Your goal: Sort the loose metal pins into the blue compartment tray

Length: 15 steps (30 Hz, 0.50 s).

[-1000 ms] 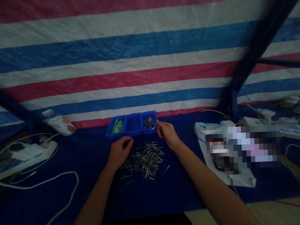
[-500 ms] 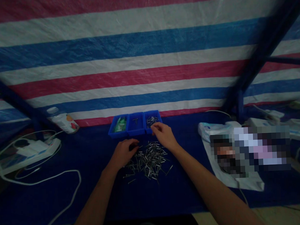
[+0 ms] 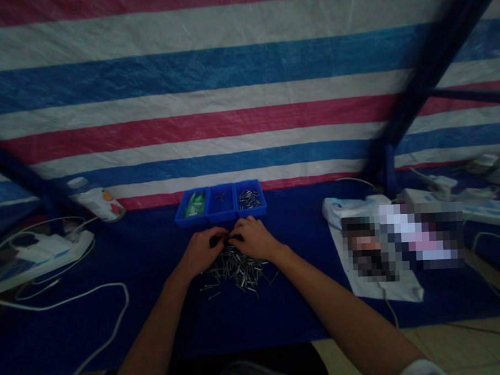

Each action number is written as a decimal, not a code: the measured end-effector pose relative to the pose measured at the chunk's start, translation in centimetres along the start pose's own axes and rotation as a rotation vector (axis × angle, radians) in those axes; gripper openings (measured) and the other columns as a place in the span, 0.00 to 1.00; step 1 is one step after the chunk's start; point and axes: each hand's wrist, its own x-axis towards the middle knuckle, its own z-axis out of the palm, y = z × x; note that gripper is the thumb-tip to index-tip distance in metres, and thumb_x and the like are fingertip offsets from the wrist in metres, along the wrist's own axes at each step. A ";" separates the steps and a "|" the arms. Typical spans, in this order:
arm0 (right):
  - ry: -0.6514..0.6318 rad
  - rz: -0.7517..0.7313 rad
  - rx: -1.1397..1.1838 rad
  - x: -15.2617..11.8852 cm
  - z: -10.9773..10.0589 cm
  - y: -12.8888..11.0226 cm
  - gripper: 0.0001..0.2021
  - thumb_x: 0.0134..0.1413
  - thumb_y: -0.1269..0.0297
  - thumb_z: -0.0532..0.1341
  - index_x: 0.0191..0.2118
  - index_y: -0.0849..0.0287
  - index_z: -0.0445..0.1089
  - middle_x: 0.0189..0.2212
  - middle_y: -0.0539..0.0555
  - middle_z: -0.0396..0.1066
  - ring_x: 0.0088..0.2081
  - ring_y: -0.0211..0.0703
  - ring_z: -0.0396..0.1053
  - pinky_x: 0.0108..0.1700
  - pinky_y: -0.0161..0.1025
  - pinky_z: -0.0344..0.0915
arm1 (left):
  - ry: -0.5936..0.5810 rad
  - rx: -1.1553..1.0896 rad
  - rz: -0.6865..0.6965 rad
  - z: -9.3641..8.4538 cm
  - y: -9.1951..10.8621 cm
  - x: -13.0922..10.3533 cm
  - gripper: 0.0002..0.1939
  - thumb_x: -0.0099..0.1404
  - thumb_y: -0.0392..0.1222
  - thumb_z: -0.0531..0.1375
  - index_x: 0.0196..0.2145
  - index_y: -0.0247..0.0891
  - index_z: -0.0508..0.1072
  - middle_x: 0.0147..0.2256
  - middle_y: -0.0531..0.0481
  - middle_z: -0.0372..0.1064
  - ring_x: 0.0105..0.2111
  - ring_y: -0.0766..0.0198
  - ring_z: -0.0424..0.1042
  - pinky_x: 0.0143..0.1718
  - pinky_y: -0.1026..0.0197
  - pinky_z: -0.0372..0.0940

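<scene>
A loose pile of thin, shiny metal pins (image 3: 241, 273), like nails or screws, lies on the blue tabletop. At its far edge my left hand (image 3: 201, 250) is closed, thumb and fingers curled together. My right hand (image 3: 254, 238) meets it there, its fingers also bent in a pinch over the pile. Whatever is between the fingertips is too small and dark to make out. Just behind the hands stand three joined blue bins: the left bin (image 3: 180, 214) holds a green and clear plastic packet (image 3: 195, 205), the middle bin (image 3: 220, 212) a few pins, the right bin (image 3: 259, 209) many pins.
On the left are a bottle (image 3: 104, 204), a power strip (image 3: 66, 256) and a looping white cable (image 3: 124, 303). To the right lies a white plastic bag (image 3: 407, 294) with blurred items on it. A striped tarp (image 3: 230, 116) hangs behind the table.
My right hand has come from the right bin back down and left to the pile, beside my left hand. The left hand stays at the pile's edge. The view has shifted slightly.
</scene>
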 end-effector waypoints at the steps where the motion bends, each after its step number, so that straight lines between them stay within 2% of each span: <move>1: -0.009 0.002 0.002 -0.1 -0.1 0.0 0.11 0.61 0.58 0.61 0.44 0.53 0.78 0.43 0.55 0.72 0.44 0.47 0.63 0.44 0.44 0.56 | 0.001 -0.003 -0.008 0.0 0.0 0.0 0.15 0.62 0.37 0.55 0.44 0.41 0.77 0.40 0.50 0.79 0.40 0.58 0.78 0.44 0.58 0.69; 7: -0.063 -0.007 0.001 -0.2 -0.5 -0.1 0.11 0.60 0.55 0.62 0.44 0.50 0.77 0.44 0.54 0.71 0.46 0.48 0.61 0.45 0.45 0.53 | 0.020 -0.002 -0.029 -0.2 0.3 -0.1 0.18 0.60 0.37 0.53 0.45 0.39 0.76 0.39 0.49 0.79 0.39 0.58 0.77 0.43 0.58 0.69; 15: -0.046 -0.025 -0.108 -0.1 -0.3 -0.6 0.09 0.62 0.65 0.57 0.41 0.55 0.75 0.44 0.55 0.71 0.45 0.47 0.60 0.43 0.44 0.51 | 0.033 -0.005 -0.025 -0.3 0.4 -0.1 0.15 0.65 0.43 0.53 0.44 0.40 0.76 0.40 0.49 0.78 0.40 0.57 0.76 0.45 0.57 0.67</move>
